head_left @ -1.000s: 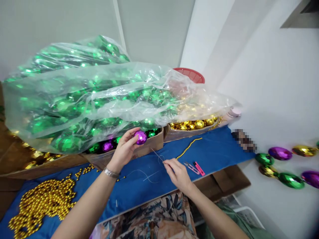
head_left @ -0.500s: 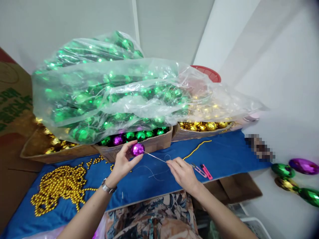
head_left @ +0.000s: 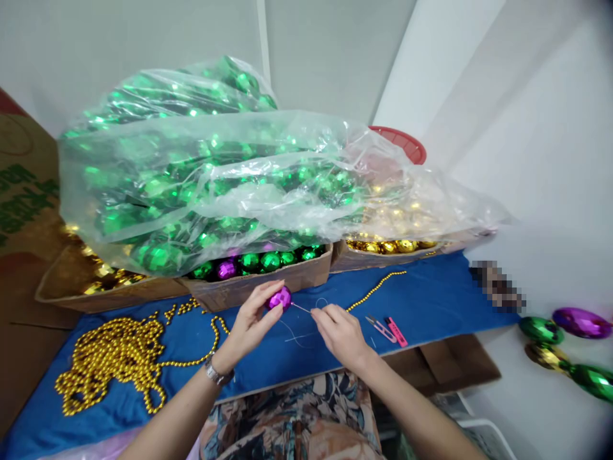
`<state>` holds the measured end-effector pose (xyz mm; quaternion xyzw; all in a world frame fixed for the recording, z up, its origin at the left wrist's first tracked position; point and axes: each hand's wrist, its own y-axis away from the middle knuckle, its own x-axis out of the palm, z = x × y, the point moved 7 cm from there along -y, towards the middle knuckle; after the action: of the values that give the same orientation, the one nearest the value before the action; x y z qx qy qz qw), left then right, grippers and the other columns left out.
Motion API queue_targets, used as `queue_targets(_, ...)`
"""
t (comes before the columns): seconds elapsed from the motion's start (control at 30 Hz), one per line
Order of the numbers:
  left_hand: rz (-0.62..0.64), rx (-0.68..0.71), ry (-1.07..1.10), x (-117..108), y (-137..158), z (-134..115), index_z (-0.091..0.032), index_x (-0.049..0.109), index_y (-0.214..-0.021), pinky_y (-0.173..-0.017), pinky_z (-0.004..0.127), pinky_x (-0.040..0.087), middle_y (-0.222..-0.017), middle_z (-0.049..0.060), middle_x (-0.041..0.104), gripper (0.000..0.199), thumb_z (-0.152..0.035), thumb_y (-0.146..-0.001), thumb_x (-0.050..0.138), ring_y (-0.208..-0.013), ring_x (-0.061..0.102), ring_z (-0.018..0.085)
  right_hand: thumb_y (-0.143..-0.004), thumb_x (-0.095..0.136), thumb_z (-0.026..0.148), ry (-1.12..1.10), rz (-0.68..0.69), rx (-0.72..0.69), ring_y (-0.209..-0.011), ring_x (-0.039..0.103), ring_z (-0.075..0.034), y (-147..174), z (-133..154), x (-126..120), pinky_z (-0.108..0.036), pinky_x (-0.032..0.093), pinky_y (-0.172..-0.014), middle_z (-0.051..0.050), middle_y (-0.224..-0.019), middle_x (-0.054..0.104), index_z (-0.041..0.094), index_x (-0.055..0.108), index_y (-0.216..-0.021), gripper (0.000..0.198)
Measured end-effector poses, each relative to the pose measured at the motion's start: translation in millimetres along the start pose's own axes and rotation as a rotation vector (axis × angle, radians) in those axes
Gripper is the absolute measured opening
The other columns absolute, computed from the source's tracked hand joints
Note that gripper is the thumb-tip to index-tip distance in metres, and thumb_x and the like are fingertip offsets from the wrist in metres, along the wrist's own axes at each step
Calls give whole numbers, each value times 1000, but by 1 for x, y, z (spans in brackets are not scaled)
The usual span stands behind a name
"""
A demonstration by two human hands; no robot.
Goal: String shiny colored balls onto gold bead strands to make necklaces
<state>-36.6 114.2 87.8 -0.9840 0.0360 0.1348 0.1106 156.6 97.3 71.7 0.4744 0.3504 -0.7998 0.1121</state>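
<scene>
Between thumb and fingers, my left hand (head_left: 253, 322) grips a shiny faceted purple ball (head_left: 280, 298). A thin metal needle (head_left: 301, 308) reaches from the ball's right side to the pinched fingers of my right hand (head_left: 342, 335). How deep the needle sits in the ball is hidden. Fine pale thread (head_left: 297, 337) loops over the blue cloth (head_left: 268, 364) below my hands. Right of my right hand lie pink-handled thread snips (head_left: 382, 329) and a pink cutter (head_left: 397, 332).
Gold bead strands (head_left: 115, 358) lie heaped at left; another gold strand (head_left: 376, 291) is at right. Open cardboard boxes (head_left: 268, 285) of balls line the back beneath a large clear bag (head_left: 287, 198) of green balls. Large ornaments (head_left: 582, 322) hang at far right.
My left hand and the purple ball have moved right and slightly down, toward my right hand. Less of the needle shows between ball and fingers.
</scene>
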Motion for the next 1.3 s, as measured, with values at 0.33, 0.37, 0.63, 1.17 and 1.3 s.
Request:
queue_targets(0.33,-92,-165,470,10,15,22,-26,48,-131,-96,34,46,-132,12,56,69,-20,-70,79,-112,58,21,-99,44,19,-222,-8,29,-73,59,-16,11,-1,20,-26,49,-68,-5,-80,61,20,64,-103,21)
queue_targets(0.37,-93,-160,466,10,16,22,-26,48,-131,-97,34,46,-132,11,56,69,-20,-69,80,-112,58,22,-99,44,19,-222,-10,31,-74,59,-16,12,-1,21,-27,49,-69,-5,-80,61,20,65,-103,21)
queue_targets(0.63,-136,-214,498,11,21,23,-22,56,-121,-95,36,47,-126,12,60,60,-21,-66,82,-109,60,23,-98,44,18,-264,6,44,-72,61,-16,14,0,24,-27,50,-68,-6,-82,62,20,64,-102,21)
queue_targets(1.17,-106,-335,693,20,29,28,-25,54,-119,-88,35,51,-113,7,63,51,-22,-73,77,-98,63,19,-98,42,19,-371,50,61,-71,59,-15,14,7,29,-26,48,-66,-5,-80,61,20,64,-99,22)
queue_targets(1.3,-70,-418,858,30,32,29,-28,51,-121,-84,41,55,-108,6,63,53,-24,-75,76,-92,68,22,-98,42,21,-427,46,94,-71,59,-15,16,9,31,-26,48,-66,-4,-80,62,21,63,-97,21)
